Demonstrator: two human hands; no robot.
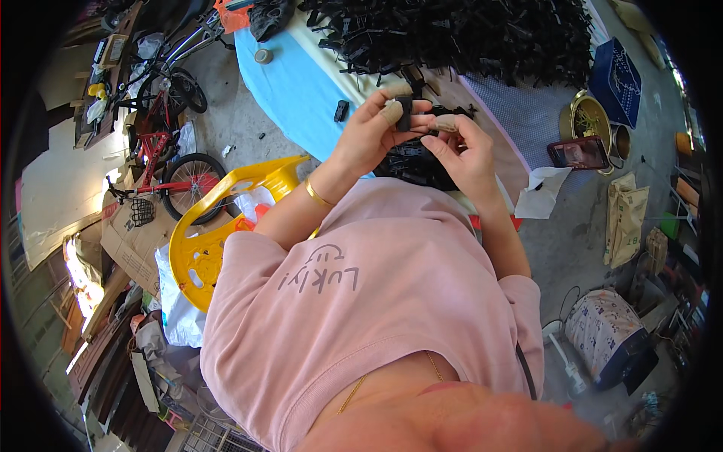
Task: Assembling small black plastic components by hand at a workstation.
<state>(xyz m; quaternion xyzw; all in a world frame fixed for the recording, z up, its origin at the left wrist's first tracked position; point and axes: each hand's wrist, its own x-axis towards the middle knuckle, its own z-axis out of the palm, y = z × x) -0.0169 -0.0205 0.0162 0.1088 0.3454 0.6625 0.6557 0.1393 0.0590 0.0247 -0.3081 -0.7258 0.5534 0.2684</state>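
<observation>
2 hands meet at 12 o'clock, above lap. Left hand (369,135) pinches small black plastic part (404,113) upright between taped fingertips (391,111); tape likely guards skin. Right hand (463,151) pinches its other side, fingers curled, steadying it. More black parts (413,162) bunched in lap beneath, close for reach. Big black pile (467,34) on table (290,87) at 12. Phone (578,153) at 2, yellow chair (218,226) at 9.

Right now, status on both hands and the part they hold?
Left hand and right hand both pinching a small black plastic part, taped fingertips. Black parts pile beyond on the table. Nothing blocking.
</observation>
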